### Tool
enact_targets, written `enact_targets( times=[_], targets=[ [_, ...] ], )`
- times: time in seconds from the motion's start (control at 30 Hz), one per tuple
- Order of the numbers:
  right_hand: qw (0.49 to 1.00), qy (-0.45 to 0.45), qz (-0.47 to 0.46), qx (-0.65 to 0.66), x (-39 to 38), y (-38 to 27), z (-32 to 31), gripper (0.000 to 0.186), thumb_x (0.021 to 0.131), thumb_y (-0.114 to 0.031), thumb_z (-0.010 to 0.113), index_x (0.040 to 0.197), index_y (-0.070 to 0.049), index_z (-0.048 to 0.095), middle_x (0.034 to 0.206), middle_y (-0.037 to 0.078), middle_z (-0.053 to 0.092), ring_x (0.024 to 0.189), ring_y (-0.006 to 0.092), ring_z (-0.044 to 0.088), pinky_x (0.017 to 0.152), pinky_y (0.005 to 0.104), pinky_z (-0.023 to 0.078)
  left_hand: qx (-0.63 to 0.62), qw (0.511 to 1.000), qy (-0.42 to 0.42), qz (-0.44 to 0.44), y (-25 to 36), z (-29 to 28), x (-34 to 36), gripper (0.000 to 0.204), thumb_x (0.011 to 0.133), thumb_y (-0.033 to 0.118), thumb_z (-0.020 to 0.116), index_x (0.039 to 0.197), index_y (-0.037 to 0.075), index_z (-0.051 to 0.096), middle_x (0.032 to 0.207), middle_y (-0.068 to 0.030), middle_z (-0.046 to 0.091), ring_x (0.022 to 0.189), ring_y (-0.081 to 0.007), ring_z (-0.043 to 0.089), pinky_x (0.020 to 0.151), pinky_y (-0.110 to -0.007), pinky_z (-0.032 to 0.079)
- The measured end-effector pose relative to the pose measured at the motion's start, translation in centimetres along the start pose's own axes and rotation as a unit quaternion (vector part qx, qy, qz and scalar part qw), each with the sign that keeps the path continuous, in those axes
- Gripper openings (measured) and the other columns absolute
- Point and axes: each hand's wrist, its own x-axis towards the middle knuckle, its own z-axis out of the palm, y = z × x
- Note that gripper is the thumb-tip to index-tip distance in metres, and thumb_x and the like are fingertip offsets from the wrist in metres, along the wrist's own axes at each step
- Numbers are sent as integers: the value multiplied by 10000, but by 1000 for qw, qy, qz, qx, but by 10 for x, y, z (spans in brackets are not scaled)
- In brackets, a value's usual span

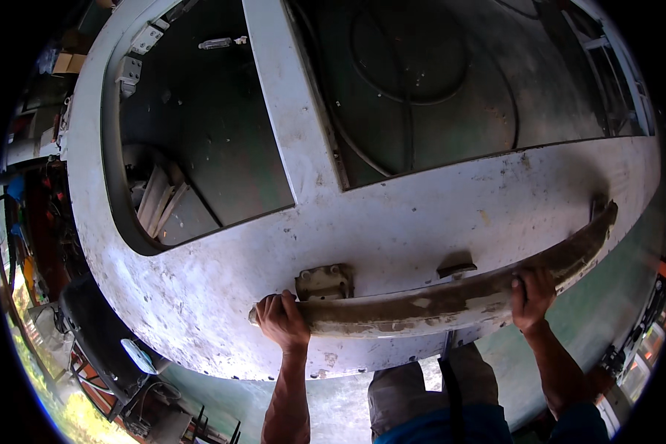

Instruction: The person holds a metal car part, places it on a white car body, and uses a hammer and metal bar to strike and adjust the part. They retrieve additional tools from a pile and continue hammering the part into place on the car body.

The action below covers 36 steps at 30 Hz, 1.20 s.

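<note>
A long curved rail, off-white with worn brown patches, runs across the lower edge of a large white panel. My left hand is closed over the rail's left end. Farther right, my right hand grips the same rail, its fingers wrapped over the top edge. Past that hand the rail bends up and away to a tip beside a small bracket. A dirty square bracket sits on the panel behind the rail, near my left hand. Another small dark bracket stands behind the rail's middle.
Two large openings in the panel show a dark green floor with a cable on it. Several strips lie within the left opening. A black motorcycle-like seat is at the left, and a cardboard box stands farther up.
</note>
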Motion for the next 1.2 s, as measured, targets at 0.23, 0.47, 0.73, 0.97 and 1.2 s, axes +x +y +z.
enact_targets(
  times=[0.23, 0.47, 0.73, 0.97, 1.2],
  targets=[
    [1000, 27, 8, 0, 3, -2, -2, 98, 811, -135, 660, 870, -57, 663, 807, 122, 620, 716, 354, 563, 635, 452, 450, 19, 998, -7, 57, -10, 2, -4, 367, 996, 250, 485, 737, 75, 676, 774, -112, 654, 821, -352, 568, 818, -461, 435],
    [999, 49, 8, 9, -3, 0, 0, 80, 801, -132, 676, 850, -70, 664, 790, 101, 622, 711, 331, 572, 628, 441, 455, 73, 992, -32, 102, -25, 5, -4, 336, 999, 239, 479, 777, 73, 668, 786, -108, 665, 829, -354, 588, 816, -466, 443],
    [998, 65, -3, 6, -4, 2, -1, 80, 805, -140, 679, 846, -74, 659, 786, 100, 615, 702, 324, 565, 622, 437, 447, 80, 991, -30, 102, -29, 10, -5, 309, 982, 214, 479, 763, 62, 634, 773, -99, 662, 825, -345, 578, 818, -448, 449],
    [998, 56, 1, 9, -6, 5, 1, 82, 806, -144, 676, 849, -79, 649, 784, 100, 604, 705, 327, 565, 619, 440, 441, 84, 994, -33, 69, -31, 13, -6, 332, 974, 246, 499, 744, 69, 660, 780, -94, 678, 847, -346, 589, 831, -456, 457],
    [998, 65, -9, 11, -8, 5, 2, 107, 839, -164, 644, 872, -62, 645, 812, 128, 606, 741, 362, 572, 646, 473, 445, 85, 994, -48, 43, -18, 5, -1, 351, 974, 277, 498, 741, 83, 674, 803, -86, 700, 907, -343, 612, 871, -457, 450]
  ],
)
